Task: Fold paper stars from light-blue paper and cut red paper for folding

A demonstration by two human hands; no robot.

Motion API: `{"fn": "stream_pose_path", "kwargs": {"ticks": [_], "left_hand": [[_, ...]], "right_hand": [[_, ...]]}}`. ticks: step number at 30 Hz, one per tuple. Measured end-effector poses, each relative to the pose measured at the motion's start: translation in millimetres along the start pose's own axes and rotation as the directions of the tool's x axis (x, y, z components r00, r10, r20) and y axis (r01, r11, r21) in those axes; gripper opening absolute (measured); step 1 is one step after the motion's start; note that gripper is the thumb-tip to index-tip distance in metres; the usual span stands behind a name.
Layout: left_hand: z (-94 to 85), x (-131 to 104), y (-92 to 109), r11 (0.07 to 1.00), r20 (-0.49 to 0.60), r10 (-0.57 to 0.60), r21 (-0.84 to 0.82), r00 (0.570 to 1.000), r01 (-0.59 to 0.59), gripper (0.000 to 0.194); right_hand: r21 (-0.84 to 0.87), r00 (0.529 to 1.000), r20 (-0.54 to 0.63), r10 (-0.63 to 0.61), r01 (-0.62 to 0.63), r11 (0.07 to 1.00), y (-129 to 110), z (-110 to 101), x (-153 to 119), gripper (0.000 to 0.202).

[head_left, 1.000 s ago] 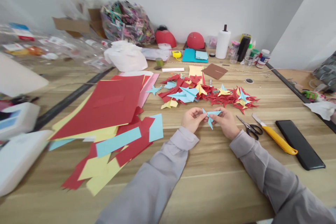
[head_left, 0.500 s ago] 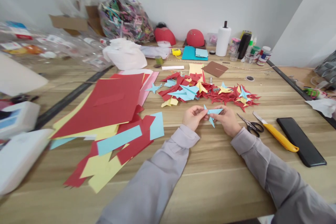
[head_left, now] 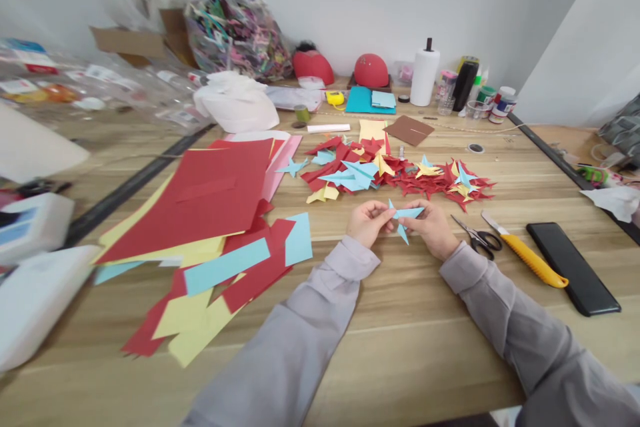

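Note:
A small light-blue paper star (head_left: 409,212) with pointed arms is pinched between my two hands, just above the table. My left hand (head_left: 369,221) grips its left side between thumb and fingers. On the right, my right hand (head_left: 436,228) has thumb and fingers closed on another part of it. Beyond my hands lies a pile of red, yellow and blue folded paper pieces (head_left: 410,177). A separate blue paper star (head_left: 292,167) rests at the pile's left end. Scissors (head_left: 481,240) lie just right of my right hand.
A yellow-handled cutter (head_left: 533,259) and a black phone (head_left: 573,269) lie at the right. Coloured paper sheets (head_left: 215,193) and loose cut strips (head_left: 227,267) cover the left. Along the back stand a white roll (head_left: 425,78), several bottles and a stuffed clear bag (head_left: 237,33).
Hardly anything differs. Both hands keep their hold on the blue star in the same place, and the view has shifted very slightly.

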State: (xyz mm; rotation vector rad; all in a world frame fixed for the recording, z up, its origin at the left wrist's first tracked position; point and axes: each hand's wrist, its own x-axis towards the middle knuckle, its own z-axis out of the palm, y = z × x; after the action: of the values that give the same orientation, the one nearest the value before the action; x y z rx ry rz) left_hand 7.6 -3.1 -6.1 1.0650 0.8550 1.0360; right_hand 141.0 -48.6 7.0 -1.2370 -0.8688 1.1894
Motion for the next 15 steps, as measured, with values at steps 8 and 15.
{"fn": "stream_pose_path", "kwargs": {"ticks": [8,15], "left_hand": [[0.6,-1.0,1.5,1.0,0.012,-0.024,-0.014,1.0,0.024,0.04],[-0.4,0.0,-0.3,1.0,0.029,-0.008,-0.021,1.0,0.009,0.039]], "right_hand": [[-0.044,0.999,-0.011,-0.032,0.031,0.999,1.5,-2.0,0.0,0.038],[0.042,0.999,0.034,-0.025,0.024,0.999,2.6,-4.7,2.1,0.038]]}}
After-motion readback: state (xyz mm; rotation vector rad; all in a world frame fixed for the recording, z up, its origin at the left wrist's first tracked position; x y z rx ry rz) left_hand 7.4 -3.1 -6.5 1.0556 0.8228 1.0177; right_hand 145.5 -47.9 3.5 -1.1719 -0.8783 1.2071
